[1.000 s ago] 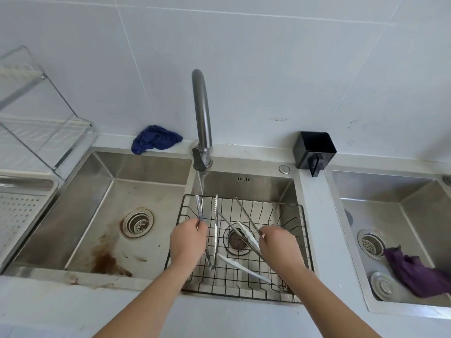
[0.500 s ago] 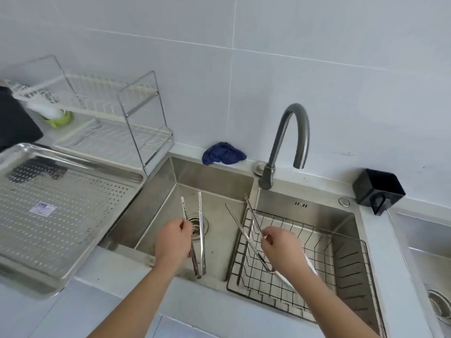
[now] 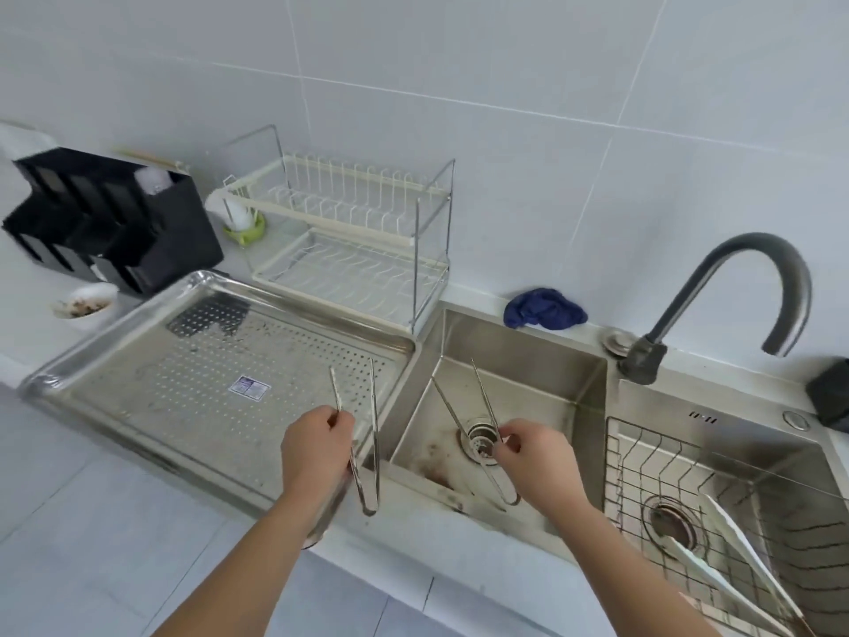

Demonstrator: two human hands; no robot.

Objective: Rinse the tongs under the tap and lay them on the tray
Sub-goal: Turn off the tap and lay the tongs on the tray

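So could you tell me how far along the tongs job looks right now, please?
Rinsing appears finished: no water leaves the tap. In hand: the left hand holds tongs over the tray; the right hand holds another pair over the sink. Left: laying both down; white-tipped tongs remain in the basket.

Perforated steel tray (image 3: 138, 383) at left-centre is mostly bare, easy access from the front. White wire dish rack (image 3: 353, 241) and black plastic organiser (image 3: 115, 223) crowd its back edge.

Shiny perforated steel tray (image 3: 151, 397), polished metal tongs (image 3: 373, 425), crumpled blue cloth (image 3: 544, 309), glossy wall tiles (image 3: 505, 85)
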